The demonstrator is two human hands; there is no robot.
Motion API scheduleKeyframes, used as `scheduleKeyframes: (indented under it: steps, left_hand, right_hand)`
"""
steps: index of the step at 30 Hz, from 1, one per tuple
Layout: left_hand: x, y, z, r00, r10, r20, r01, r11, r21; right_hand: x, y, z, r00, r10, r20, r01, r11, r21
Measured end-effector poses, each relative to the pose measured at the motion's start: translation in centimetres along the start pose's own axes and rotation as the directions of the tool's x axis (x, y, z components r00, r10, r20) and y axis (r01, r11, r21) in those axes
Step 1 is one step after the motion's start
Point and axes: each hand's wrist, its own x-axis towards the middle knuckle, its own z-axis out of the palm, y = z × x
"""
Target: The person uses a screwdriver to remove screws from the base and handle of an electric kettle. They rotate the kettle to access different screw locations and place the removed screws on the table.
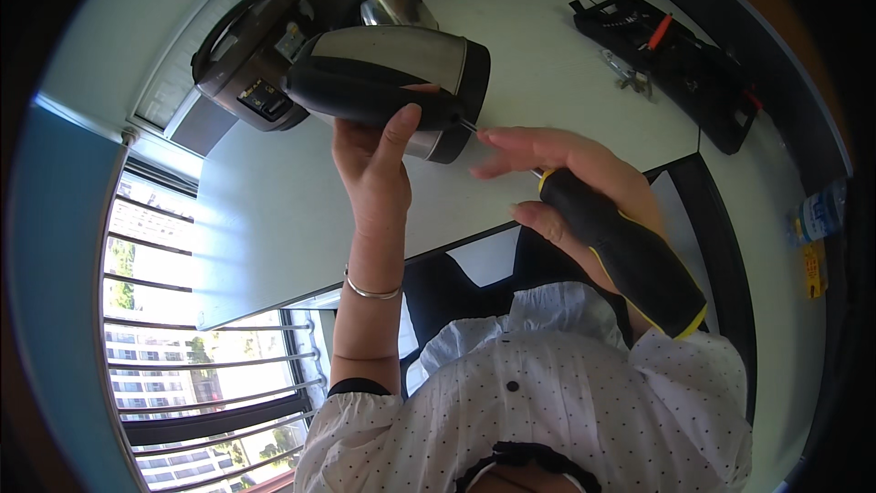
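My left hand is wrapped round the black handle of a steel electric kettle, which lies tilted on its side above the table. My right hand holds a screwdriver with a thick black and yellow handle, the thumb and palm against it and the fingertips stretched forward. The screwdriver's thin shaft passes by my fingers, and its end points at the lower end of the kettle's handle. Whether the tip sits in a screw there is hidden.
Behind the kettle stand a dark rice cooker and a shiny metal vessel. An open black tool case with a red-handled tool lies at the far right, small metal parts beside it. A plastic bottle is at the right edge; a barred window at left.
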Motion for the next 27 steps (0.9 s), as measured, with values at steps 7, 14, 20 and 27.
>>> scheduleKeyframes:
  steps: [7,14,20,27]
  left_hand:
    - [0.0,0.1,0.5,1.000,0.011,0.014,-0.011,1.000,0.005]
    - [-0.8,0.5,0.7,0.999,-0.051,0.002,0.050,0.996,-0.074]
    - [-0.8,0.7,1.1,0.998,-0.055,0.017,0.056,0.995,-0.082]
    - [-1.1,0.4,0.9,0.999,-0.036,0.017,0.037,0.998,-0.055]
  right_hand:
    - [0.1,2.1,1.0,0.944,-0.279,-0.179,0.318,0.914,0.252]
    - [0.2,2.4,2.4,0.910,-0.350,-0.223,0.396,0.892,0.216]
    - [1.5,4.1,2.8,0.758,-0.596,-0.263,0.635,0.767,0.092]
    - [1.7,3.9,1.6,0.831,-0.545,-0.110,0.555,0.824,0.116]
